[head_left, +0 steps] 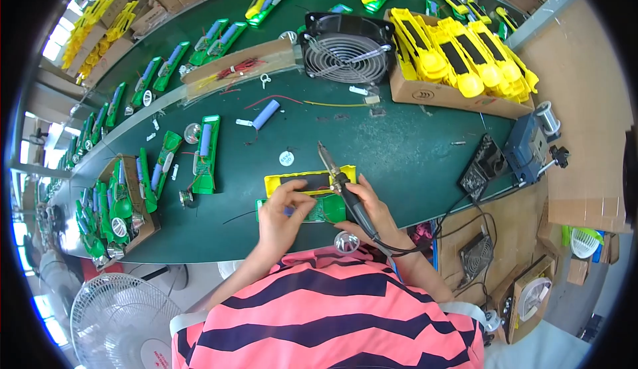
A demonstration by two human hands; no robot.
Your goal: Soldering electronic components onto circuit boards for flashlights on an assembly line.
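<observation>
Centrally, right hand (372, 206) fingers grip a soldering iron (339, 179) (tip raised above the yellow housing (309, 181)); left hand (279, 213) fingers pinch the green circuit assembly (325, 209) lying on the dark green worktop (412, 149).

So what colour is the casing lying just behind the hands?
Yellow casing, with a dark panel; the head view shows it.
</observation>
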